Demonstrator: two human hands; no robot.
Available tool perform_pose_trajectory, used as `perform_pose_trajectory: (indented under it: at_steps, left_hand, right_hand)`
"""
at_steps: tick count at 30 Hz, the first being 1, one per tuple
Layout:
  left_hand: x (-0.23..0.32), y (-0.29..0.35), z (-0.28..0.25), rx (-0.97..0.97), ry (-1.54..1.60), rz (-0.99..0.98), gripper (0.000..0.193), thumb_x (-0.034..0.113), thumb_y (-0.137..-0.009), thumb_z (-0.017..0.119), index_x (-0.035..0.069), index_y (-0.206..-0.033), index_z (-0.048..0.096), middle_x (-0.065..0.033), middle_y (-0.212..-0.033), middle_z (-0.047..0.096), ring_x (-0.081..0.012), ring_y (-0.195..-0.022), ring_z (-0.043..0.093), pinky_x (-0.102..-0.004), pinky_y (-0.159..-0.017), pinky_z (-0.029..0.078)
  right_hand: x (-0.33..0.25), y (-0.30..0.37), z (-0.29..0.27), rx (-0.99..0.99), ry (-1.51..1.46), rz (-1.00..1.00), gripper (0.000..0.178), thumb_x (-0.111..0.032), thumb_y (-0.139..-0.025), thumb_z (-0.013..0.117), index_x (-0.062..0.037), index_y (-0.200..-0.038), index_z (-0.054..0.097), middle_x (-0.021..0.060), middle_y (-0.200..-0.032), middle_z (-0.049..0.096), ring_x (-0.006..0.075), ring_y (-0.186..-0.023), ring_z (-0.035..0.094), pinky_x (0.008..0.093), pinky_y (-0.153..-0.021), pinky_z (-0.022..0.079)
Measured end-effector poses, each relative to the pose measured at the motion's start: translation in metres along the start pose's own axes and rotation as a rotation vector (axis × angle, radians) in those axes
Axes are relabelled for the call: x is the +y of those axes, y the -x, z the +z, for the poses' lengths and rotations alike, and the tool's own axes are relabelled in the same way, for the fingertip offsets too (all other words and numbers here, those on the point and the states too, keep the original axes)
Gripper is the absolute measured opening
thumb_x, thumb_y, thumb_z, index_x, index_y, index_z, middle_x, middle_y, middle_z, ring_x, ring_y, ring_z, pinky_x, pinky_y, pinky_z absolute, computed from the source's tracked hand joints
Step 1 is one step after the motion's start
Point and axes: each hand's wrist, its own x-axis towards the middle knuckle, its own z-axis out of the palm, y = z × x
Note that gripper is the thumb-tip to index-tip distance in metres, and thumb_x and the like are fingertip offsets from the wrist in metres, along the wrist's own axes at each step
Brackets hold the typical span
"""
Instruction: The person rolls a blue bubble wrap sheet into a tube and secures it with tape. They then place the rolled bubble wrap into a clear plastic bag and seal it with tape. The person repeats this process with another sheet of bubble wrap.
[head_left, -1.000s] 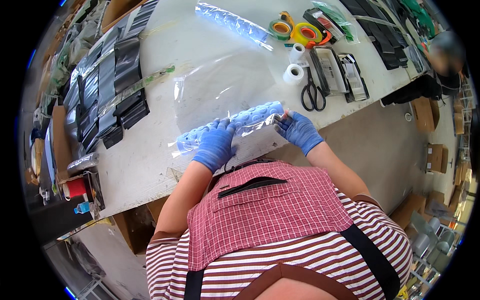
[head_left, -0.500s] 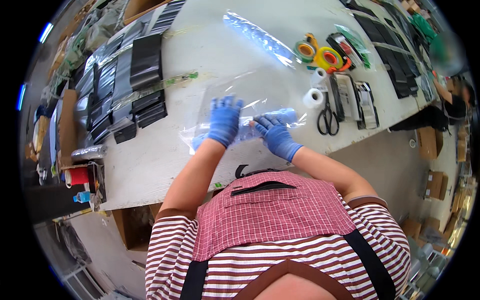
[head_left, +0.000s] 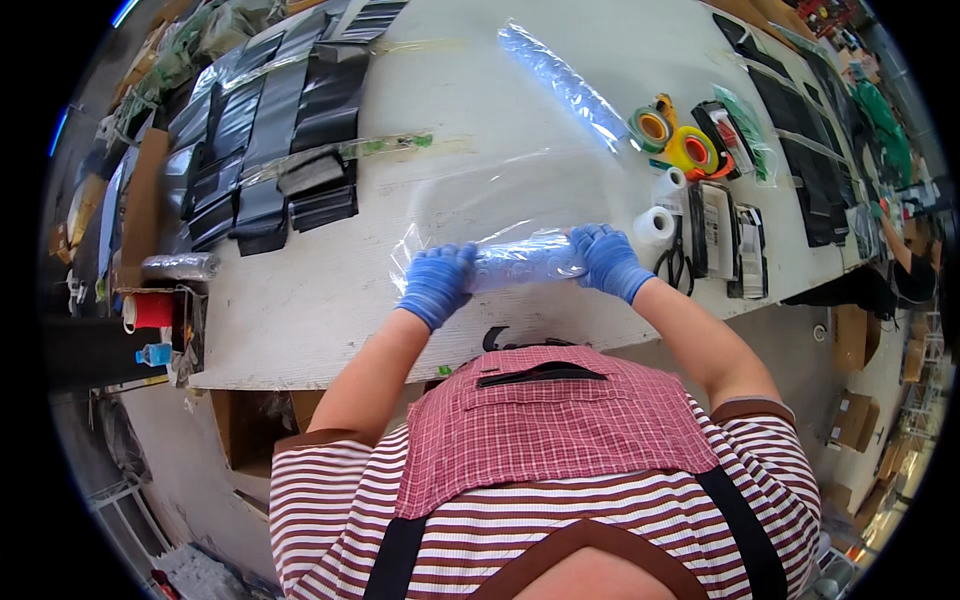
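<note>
Both my hands wear blue gloves and hold a rolled bundle of clear, bluish plastic film (head_left: 525, 262) on the white table. My left hand (head_left: 437, 283) grips its left end, fingers curled over it. The right end is held by my right hand (head_left: 612, 263), fingers bent round it. What lies inside the bundle is hard to make out. From it a flat sheet of clear plastic (head_left: 500, 190) spreads away from me over the tabletop. Loose film crinkles up beside my left hand.
Another long clear roll (head_left: 562, 82) lies farther back. To the right are tape dispensers (head_left: 692, 150), small white rolls (head_left: 655, 226), black scissors (head_left: 675, 262) and trays (head_left: 712, 230). Black plastic bags (head_left: 270, 170) are taped down at left. A person's arm (head_left: 893, 235) shows far right.
My left hand has come down from the flat sheet onto the bundle's left end. My right hand has shifted right to the other end. The view has shifted slightly.
</note>
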Motion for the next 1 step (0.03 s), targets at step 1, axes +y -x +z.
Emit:
perform_pose_trajectory:
  at_steps: [1]
  left_hand:
    - [-0.0087, 0.0018, -0.0024, -0.064, 0.015, -0.032, 0.079, 0.029, -0.070, 0.080, 0.016, -0.139, 0.043, -0.0149, -0.130, 0.055, -0.0345, -0.116, 0.057, -0.0476, -0.101, 0.042]
  right_hand:
    - [0.0040, -0.0007, -0.0011, -0.030, -0.012, 0.035, 0.084, -0.041, -0.070, 0.081, -0.0167, -0.141, 0.043, 0.0139, -0.139, 0.049, 0.0336, -0.124, 0.049, 0.0485, -0.112, 0.030]
